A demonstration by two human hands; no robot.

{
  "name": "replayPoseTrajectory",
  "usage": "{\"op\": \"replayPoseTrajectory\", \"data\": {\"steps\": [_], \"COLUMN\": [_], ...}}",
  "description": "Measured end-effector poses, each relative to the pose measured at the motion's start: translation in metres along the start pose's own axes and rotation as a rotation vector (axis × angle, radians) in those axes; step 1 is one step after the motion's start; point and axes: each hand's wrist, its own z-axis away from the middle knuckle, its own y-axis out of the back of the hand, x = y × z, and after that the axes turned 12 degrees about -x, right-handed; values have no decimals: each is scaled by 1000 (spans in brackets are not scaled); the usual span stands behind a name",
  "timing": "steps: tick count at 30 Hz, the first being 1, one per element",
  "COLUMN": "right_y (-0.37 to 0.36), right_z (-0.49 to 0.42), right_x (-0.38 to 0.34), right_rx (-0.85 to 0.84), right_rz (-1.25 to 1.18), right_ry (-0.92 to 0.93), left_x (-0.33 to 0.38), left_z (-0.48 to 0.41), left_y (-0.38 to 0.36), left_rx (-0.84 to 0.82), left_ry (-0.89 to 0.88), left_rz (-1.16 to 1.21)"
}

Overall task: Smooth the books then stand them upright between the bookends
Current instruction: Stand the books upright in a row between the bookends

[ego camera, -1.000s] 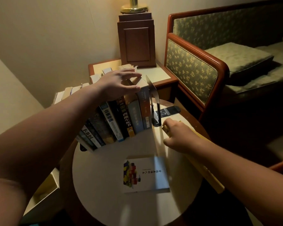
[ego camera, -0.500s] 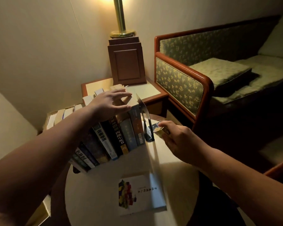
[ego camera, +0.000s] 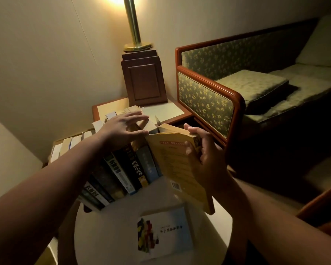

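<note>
A row of books (ego camera: 122, 169) leans to the left on a round white table (ego camera: 107, 230). My left hand (ego camera: 122, 129) rests with spread fingers on the tops of the books at the row's right end. My right hand (ego camera: 203, 150) grips a yellow book (ego camera: 174, 161) by its spine and holds it upright against the right end of the row. The yellow book hides the right bookend. A white book (ego camera: 164, 232) with a coloured cover picture lies flat on the table in front.
A wooden side table (ego camera: 161, 109) behind the row carries a brown box (ego camera: 143, 81) and a brass lamp (ego camera: 134, 25). A green patterned sofa (ego camera: 237, 88) with a wooden frame stands to the right. A wall runs along the left.
My right hand has lifted the yellow book from the table's right edge and brought it upright to the row's right end. My left hand stays on the book tops. The camera has tilted up.
</note>
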Motion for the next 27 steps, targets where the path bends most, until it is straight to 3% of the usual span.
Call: {"op": "replayPoseTrajectory", "data": {"steps": [5,8,14,19,22,27], "right_y": [-2,12,44,37,36,45], "right_z": [9,-3,-36,-48,-51,-56], "right_x": [0,-9,-19,-31,-35,-45], "right_rx": [-2,-69,-586,-871,-929,-934], "right_rz": [-50,110,240,243,241,401], "right_ry": [-78,-149,-276,-426,-461,-372], "left_x": [-2,-2,-3,-4,-2,0], "left_z": [-1,-1,-2,-2,0,0], "left_y": [-1,-1,-1,0,1,1], "left_rx": [5,-2,-6,-9,-9,-9], "left_ry": [-5,-7,-5,-5,-2,-2], "left_rz": [-19,-28,-49,-59,-59,-62]}}
